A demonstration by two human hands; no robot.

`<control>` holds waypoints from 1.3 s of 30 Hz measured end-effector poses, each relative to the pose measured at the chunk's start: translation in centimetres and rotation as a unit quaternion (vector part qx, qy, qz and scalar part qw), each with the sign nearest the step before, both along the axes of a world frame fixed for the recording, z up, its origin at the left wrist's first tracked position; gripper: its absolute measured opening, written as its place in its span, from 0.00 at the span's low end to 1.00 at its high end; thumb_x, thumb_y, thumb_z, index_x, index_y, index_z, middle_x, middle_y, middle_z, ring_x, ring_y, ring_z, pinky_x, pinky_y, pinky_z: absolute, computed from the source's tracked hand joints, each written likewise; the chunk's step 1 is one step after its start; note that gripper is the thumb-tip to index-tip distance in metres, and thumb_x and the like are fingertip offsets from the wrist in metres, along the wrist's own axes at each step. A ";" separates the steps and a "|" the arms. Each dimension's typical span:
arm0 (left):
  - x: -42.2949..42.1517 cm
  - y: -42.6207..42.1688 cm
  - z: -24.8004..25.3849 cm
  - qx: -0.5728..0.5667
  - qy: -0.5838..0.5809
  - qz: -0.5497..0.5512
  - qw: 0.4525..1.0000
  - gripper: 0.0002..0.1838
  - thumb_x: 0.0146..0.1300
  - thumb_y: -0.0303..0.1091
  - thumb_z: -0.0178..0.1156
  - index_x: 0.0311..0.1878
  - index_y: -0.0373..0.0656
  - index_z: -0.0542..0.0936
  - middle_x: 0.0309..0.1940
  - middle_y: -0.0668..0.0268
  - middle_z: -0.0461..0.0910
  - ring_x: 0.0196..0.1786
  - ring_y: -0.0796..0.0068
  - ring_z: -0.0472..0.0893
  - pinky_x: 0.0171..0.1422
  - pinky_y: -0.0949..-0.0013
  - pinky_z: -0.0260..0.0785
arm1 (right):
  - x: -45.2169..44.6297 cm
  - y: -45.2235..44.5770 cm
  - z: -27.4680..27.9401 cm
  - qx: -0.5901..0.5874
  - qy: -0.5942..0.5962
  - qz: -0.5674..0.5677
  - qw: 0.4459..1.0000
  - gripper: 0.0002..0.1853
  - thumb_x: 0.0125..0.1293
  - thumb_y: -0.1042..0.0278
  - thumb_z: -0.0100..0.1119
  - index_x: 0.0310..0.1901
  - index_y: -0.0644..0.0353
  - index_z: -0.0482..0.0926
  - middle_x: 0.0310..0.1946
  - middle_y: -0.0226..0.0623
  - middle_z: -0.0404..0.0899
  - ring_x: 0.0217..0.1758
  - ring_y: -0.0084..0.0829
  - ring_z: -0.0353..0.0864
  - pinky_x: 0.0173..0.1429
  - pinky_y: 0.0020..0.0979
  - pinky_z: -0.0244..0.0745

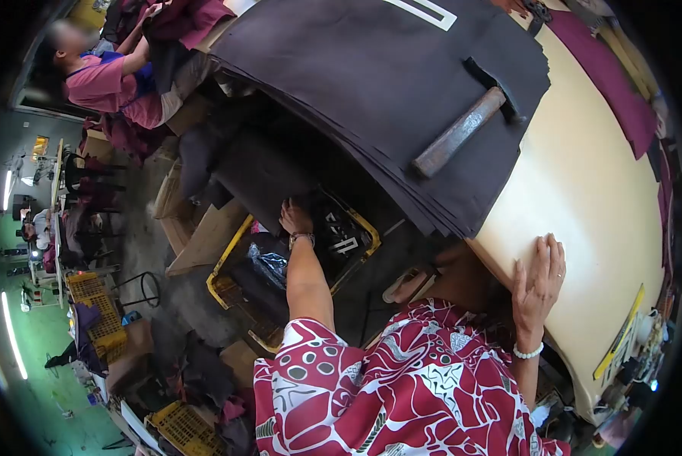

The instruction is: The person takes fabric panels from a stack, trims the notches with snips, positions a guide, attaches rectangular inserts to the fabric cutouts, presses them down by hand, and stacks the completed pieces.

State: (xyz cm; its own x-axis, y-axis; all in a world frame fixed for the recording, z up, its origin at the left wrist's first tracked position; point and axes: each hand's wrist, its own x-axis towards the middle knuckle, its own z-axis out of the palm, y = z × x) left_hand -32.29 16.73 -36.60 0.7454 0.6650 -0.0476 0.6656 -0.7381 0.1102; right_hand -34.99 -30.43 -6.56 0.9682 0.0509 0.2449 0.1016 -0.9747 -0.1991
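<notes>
My left hand [296,218], with a watch at its wrist, reaches down over a yellow-rimmed crate [218,277]. Its fingers are curled at the edge of a dark sheet of material [259,171]; the grip is partly hidden. Below the hand, a clear plastic bag [269,264] and white-marked pieces [345,245] lie in the crate. My right hand [539,285], wearing a ring and a white bead bracelet, rests flat with fingers extended on the pale tabletop [592,205]. Beyond it, a hammer [466,129] lies on a stack of dark sheets [341,68].
The stack overhangs the table edge above the crate. A white rectangular frame [425,11] sits on top. Maroon material [603,76] lies along the far side. Another person [117,80] handles fabric at upper left. Cardboard [208,239] and yellow baskets [98,311] stand to the left.
</notes>
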 end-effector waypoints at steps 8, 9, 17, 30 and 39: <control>0.0 0.4 -0.4 0.133 -0.050 -0.062 0.988 0.17 0.60 0.32 0.51 0.52 0.50 0.79 0.53 0.63 0.77 0.54 0.62 0.77 0.63 0.51 0.59 | 0.1 0.1 0.0 -0.007 -0.004 0.005 1.000 0.25 0.62 0.65 0.55 0.61 0.60 0.68 0.64 0.46 0.64 0.69 0.48 0.58 0.71 0.46 0.51; 0.2 0.5 -0.2 0.121 -0.049 -0.059 0.990 0.16 0.60 0.33 0.51 0.51 0.50 0.79 0.52 0.63 0.78 0.53 0.61 0.77 0.63 0.50 0.59 | 0.1 0.2 0.1 -0.006 -0.005 0.005 1.000 0.25 0.62 0.65 0.55 0.61 0.60 0.68 0.64 0.46 0.64 0.69 0.48 0.58 0.71 0.46 0.51; 0.7 3.6 -2.8 0.026 -0.020 -0.080 0.996 0.11 0.57 0.38 0.56 0.40 0.51 0.84 0.40 0.61 0.83 0.39 0.57 0.82 0.51 0.52 0.70 | 0.1 0.1 0.1 -0.011 -0.003 0.003 1.000 0.25 0.62 0.65 0.54 0.61 0.60 0.68 0.64 0.46 0.64 0.69 0.48 0.58 0.71 0.46 0.51; 1.8 1.8 6.9 -0.099 -0.273 -0.069 0.954 0.11 0.62 0.36 0.56 0.39 0.38 0.80 0.31 0.51 0.81 0.36 0.50 0.81 0.38 0.59 0.72 | 0.2 0.1 0.0 0.010 -0.006 0.008 1.000 0.26 0.60 0.65 0.57 0.60 0.61 0.69 0.63 0.47 0.65 0.68 0.49 0.59 0.70 0.46 0.52; 4.3 -19.4 37.0 -0.350 -0.306 -0.439 0.769 0.05 0.57 0.24 0.64 0.36 0.34 0.82 0.25 0.68 0.82 0.27 0.86 0.77 0.32 0.80 0.67 | 5.1 4.3 6.2 0.378 -0.009 0.220 0.899 0.28 0.51 0.69 0.68 0.55 0.68 0.72 0.50 0.50 0.76 0.53 0.42 0.77 0.59 0.35 0.70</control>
State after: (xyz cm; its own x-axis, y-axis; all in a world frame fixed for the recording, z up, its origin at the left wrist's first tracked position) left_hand -27.99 -2.70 0.42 0.9173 -0.1370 0.3739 -0.3908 -0.4903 0.7790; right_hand -29.85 -26.13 -0.34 0.8908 0.2408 0.3854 0.4538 -0.4252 -0.7831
